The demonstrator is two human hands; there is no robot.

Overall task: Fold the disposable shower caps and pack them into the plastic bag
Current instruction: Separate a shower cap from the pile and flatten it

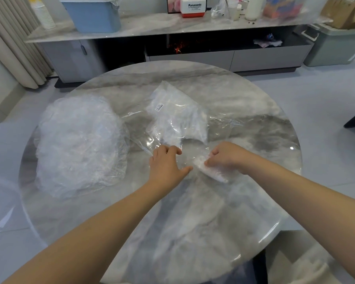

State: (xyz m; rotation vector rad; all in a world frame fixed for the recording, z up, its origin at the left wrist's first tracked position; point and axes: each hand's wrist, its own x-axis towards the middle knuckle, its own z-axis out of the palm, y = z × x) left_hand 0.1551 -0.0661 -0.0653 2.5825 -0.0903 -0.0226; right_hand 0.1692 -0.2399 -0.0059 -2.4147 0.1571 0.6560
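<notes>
Right hand (225,155) had its fingers curled round a folded shower cap (210,171), a narrow white strip gripped at the bag's mouth, probably to slide it in. Left hand (166,162) lay on the near edge of the plastic bag (176,119), fingertips bent onto the film and thumb splayed toward the cap; it seemed to be pinning or lifting the opening, but the clear film made it hard to tell whether it actually pinched a layer. The bag lay flat with its mouth toward the person, already part-filled with white folded caps at its far end, a small label near its far left corner. Left of the bag sat a big heap of loose caps (80,144), unfolded, well apart from the hands. All rested on the round marble table (254,212).
</notes>
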